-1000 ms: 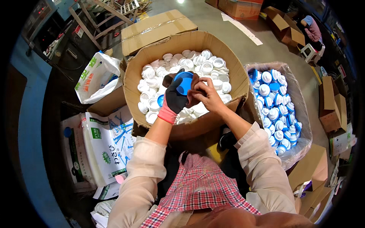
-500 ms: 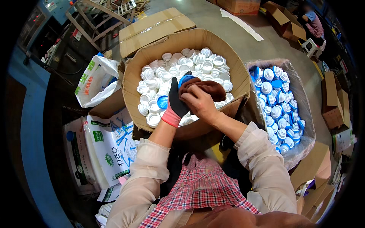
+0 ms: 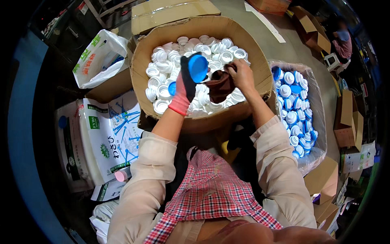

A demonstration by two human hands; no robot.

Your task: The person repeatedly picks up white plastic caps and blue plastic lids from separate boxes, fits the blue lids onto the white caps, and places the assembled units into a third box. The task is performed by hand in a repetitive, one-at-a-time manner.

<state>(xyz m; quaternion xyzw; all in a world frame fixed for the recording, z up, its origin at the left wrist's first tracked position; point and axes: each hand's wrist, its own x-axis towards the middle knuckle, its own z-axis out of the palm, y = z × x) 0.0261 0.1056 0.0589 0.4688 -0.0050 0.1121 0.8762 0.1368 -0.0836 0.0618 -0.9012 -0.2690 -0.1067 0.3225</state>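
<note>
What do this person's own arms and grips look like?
The left grip wears a black glove with a pinkish-red wrist end. The right grip is ungloved. Loose cream sleeves, gathered at the ends, leave the lower forearms bare.

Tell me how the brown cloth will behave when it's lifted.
The brown cloth will probably be floppy, since it sags in soft folds beside the right hand. It looks thin, so it is likely light for its size. Being crumpled rather than round, it seems unlikely to roll.
</note>
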